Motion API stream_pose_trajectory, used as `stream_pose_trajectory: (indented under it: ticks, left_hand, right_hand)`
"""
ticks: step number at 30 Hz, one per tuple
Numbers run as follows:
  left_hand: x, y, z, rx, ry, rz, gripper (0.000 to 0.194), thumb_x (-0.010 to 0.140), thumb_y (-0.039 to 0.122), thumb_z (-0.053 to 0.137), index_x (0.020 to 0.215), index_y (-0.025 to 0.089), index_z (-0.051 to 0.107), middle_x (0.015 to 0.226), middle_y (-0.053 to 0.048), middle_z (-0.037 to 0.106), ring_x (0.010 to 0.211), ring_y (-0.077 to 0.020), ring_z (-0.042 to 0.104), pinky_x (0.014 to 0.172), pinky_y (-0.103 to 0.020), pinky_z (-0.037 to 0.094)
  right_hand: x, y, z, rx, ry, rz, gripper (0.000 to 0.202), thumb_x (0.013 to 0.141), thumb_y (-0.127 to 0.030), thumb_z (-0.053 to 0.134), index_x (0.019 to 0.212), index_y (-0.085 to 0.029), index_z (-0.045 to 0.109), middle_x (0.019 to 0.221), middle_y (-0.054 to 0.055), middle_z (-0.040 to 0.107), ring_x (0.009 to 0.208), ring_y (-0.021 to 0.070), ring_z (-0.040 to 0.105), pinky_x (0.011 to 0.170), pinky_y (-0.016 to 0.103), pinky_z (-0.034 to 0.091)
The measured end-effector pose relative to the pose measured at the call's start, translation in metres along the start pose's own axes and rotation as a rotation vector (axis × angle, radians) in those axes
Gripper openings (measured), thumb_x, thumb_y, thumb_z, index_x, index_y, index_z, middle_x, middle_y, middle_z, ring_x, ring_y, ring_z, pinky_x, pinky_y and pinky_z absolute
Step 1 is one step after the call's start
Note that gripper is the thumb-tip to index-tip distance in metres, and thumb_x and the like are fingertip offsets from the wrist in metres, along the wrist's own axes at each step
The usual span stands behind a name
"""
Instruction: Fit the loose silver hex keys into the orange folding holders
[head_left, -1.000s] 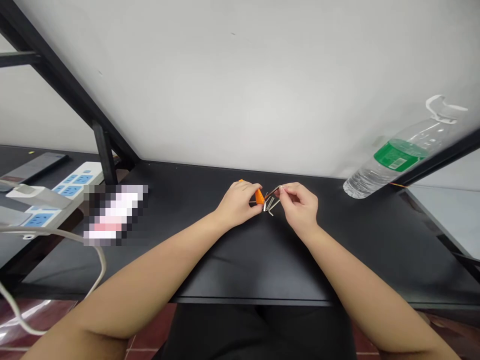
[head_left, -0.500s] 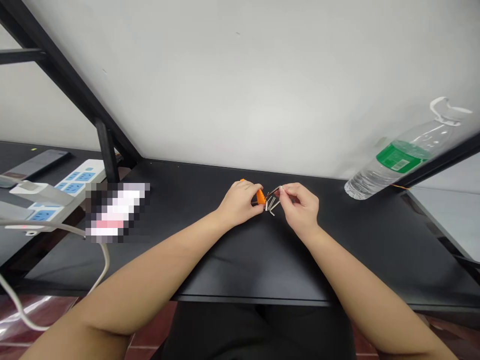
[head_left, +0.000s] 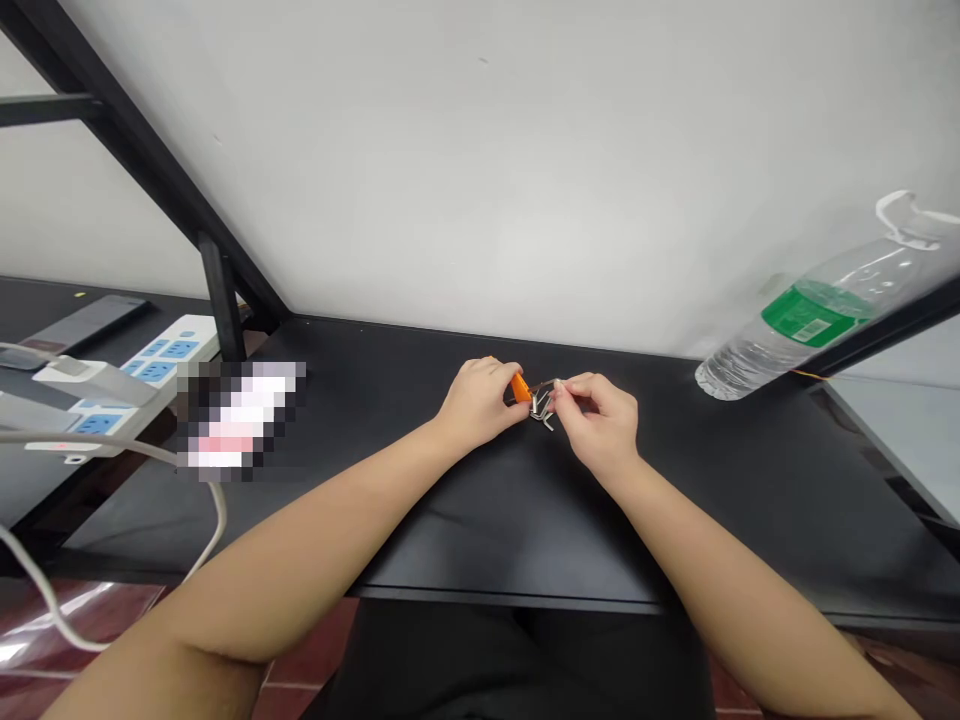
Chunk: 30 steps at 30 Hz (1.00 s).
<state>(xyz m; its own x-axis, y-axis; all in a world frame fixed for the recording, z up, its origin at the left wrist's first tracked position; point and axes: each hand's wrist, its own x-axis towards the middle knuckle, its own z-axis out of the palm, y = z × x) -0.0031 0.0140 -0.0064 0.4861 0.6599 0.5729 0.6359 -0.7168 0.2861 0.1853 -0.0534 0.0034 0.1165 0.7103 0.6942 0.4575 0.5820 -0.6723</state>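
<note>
My left hand (head_left: pixel 480 405) is closed around an orange hex key holder (head_left: pixel 521 387), most of it hidden behind the fingers. Several silver L-shaped hex keys (head_left: pixel 541 406) fan out from the holder's right side, between my two hands. With thumb and forefinger, my right hand (head_left: pixel 600 415) pinches a thin hex key (head_left: pixel 545 385) whose other end reaches toward the holder. Whether that key's tip sits inside the holder is too small to tell. Both hands are just above the black tabletop (head_left: pixel 517 520).
On the right, a large water bottle (head_left: pixel 814 315) with a green label stands near the wall. To the left are a blurred-out phone-like object (head_left: pixel 244 415), a white power strip (head_left: pixel 169 365), a white cable (head_left: pixel 219 510) and a dark flat device (head_left: pixel 90 325). A black frame post (head_left: pixel 221 295) rises there.
My right hand has drawn slightly closer to the orange holder, and the pinched hex key lies flatter and nearer to it. The left hand keeps its grip. The view has shifted slightly.
</note>
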Motion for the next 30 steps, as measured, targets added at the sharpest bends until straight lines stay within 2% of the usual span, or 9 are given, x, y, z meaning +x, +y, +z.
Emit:
stream_pose_trajectory:
  ticks: [3,8,10,12,17,24,26,28,30]
  left_hand:
    - [0.0,-0.002,0.0,0.043,0.012,0.023,0.032,0.08,0.031,0.077,0.108,0.018,0.068,0.1,-0.008,0.077,0.104,-0.0292,0.071,0.099,-0.047,0.051]
    - [0.0,0.0,-0.001,0.109,0.05,0.071,0.03,0.084,0.032,0.072,0.11,0.017,0.068,0.098,-0.009,0.078,0.104,-0.0289,0.071,0.102,-0.047,0.048]
    - [0.0,0.003,-0.002,0.11,0.065,0.087,0.028,0.084,0.03,0.071,0.109,0.018,0.068,0.096,-0.008,0.077,0.102,-0.0281,0.071,0.103,-0.047,0.047]
    - [-0.001,0.007,-0.002,0.101,0.069,0.096,0.027,0.083,0.027,0.071,0.109,0.018,0.068,0.095,-0.008,0.077,0.101,-0.0274,0.071,0.104,-0.046,0.046]
    - [-0.002,0.008,-0.002,0.077,0.07,0.091,0.028,0.083,0.03,0.072,0.108,0.018,0.067,0.096,-0.007,0.077,0.101,-0.027,0.07,0.104,-0.045,0.045]
    - [-0.002,0.004,-0.003,0.038,0.053,0.116,0.033,0.082,0.027,0.073,0.112,0.018,0.065,0.097,-0.007,0.076,0.101,-0.0264,0.07,0.105,-0.045,0.045]
    - [-0.001,0.004,-0.004,0.022,0.04,0.121,0.036,0.083,0.024,0.07,0.118,0.018,0.063,0.098,-0.006,0.075,0.101,-0.0259,0.07,0.103,-0.045,0.046]
    - [-0.001,0.003,-0.005,0.007,0.024,0.128,0.041,0.084,0.02,0.067,0.123,0.018,0.06,0.099,-0.006,0.075,0.101,-0.0254,0.07,0.101,-0.044,0.047]
    - [-0.001,0.001,-0.005,-0.011,0.002,0.136,0.045,0.084,0.017,0.065,0.128,0.018,0.058,0.098,-0.006,0.074,0.101,-0.025,0.069,0.101,-0.043,0.048]
  right_hand:
    - [0.001,-0.004,0.0,0.109,-0.019,0.19,0.023,0.092,-0.037,0.071,0.077,-0.024,0.059,0.074,0.002,0.071,0.056,0.0177,0.068,0.056,0.034,0.06]
    - [0.005,-0.015,0.002,0.357,-0.152,0.576,0.034,0.088,-0.046,0.075,0.078,-0.022,0.053,0.066,-0.002,0.069,0.046,0.0144,0.065,0.046,0.026,0.055]
    - [0.006,-0.017,0.005,0.396,-0.214,0.659,0.037,0.086,-0.049,0.076,0.079,-0.022,0.052,0.065,-0.002,0.069,0.045,0.0147,0.066,0.044,0.025,0.054]
    - [0.005,-0.016,0.006,0.394,-0.285,0.682,0.037,0.086,-0.051,0.075,0.081,-0.022,0.053,0.063,-0.003,0.068,0.043,0.0142,0.064,0.042,0.024,0.052]
    - [0.004,-0.007,0.002,0.232,-0.385,0.605,0.033,0.09,-0.051,0.07,0.082,-0.022,0.058,0.059,-0.005,0.063,0.037,0.0093,0.052,0.036,0.021,0.04]
    - [0.005,0.003,0.0,0.131,-0.434,0.475,0.019,0.093,-0.042,0.066,0.094,-0.023,0.066,0.072,-0.003,0.065,0.048,0.0113,0.056,0.047,0.026,0.047]
    - [0.01,0.01,-0.007,0.01,-0.45,0.362,0.013,0.095,-0.036,0.063,0.097,-0.023,0.068,0.078,-0.002,0.067,0.054,0.0126,0.059,0.056,0.028,0.05]
    - [0.017,0.018,-0.018,-0.209,-0.479,0.203,0.01,0.095,-0.026,0.061,0.097,-0.022,0.07,0.086,0.001,0.069,0.065,0.0144,0.062,0.066,0.03,0.051]
    - [0.023,0.026,-0.03,-0.417,-0.607,0.05,0.016,0.092,-0.018,0.06,0.101,-0.022,0.073,0.099,0.004,0.068,0.077,0.0161,0.064,0.073,0.031,0.05]
